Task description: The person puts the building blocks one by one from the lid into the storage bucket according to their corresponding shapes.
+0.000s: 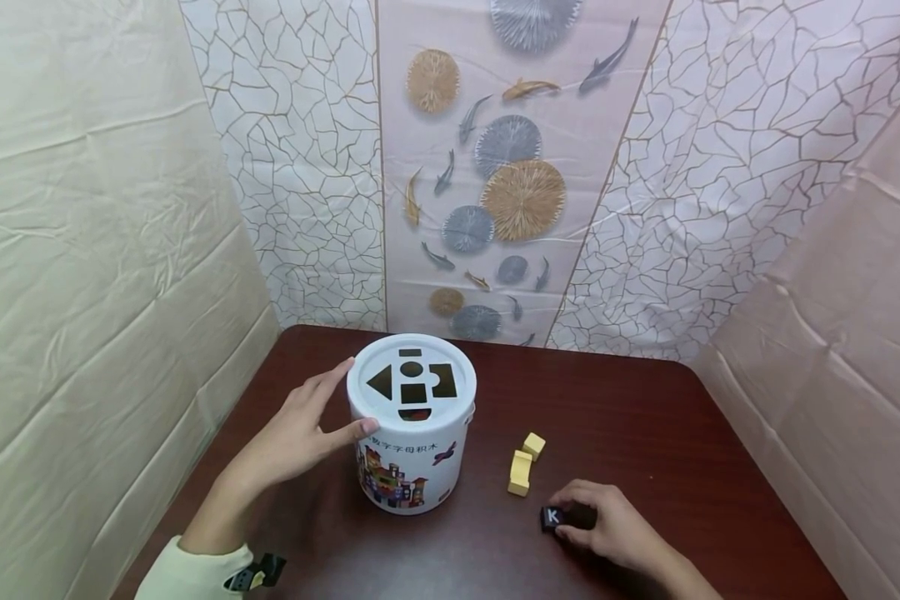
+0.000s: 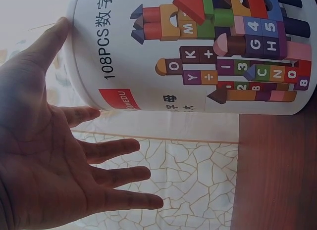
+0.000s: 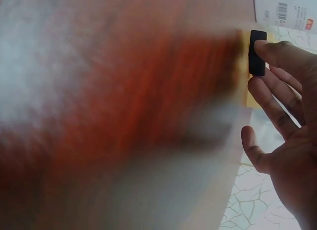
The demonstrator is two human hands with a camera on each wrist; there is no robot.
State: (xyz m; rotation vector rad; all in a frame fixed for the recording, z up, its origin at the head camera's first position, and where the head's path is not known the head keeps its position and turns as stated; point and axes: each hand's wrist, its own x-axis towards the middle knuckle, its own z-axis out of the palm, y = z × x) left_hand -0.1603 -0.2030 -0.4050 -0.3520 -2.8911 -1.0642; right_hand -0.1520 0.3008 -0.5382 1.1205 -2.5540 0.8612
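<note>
A white bucket [image 1: 450, 467] printed with colourful blocks stands upright, its lid [image 1: 378, 408] cut with triangle, circle, square and other shaped holes. My left hand [image 1: 292, 437] spreads its fingers at the bucket's left side, with thumb and fingertips at the lid's rim. The left wrist view shows the thumb on the rim and the other fingers straight and apart. Low on the right, my right hand [image 1: 607, 521] pinches a black block [image 1: 552, 518] marked with a white K between thumb and fingers. In the right wrist view the black block [image 3: 257, 59] appears edge-on.
Right of the bucket, a small yellow block [image 1: 534, 447] lies against a curved yellow block [image 1: 520, 475], both on the dark red-brown table [image 1: 607, 417]. Patterned cloth [image 1: 307, 167] hangs behind the table, and plain cloth [image 1: 105, 292] hangs along its left side.
</note>
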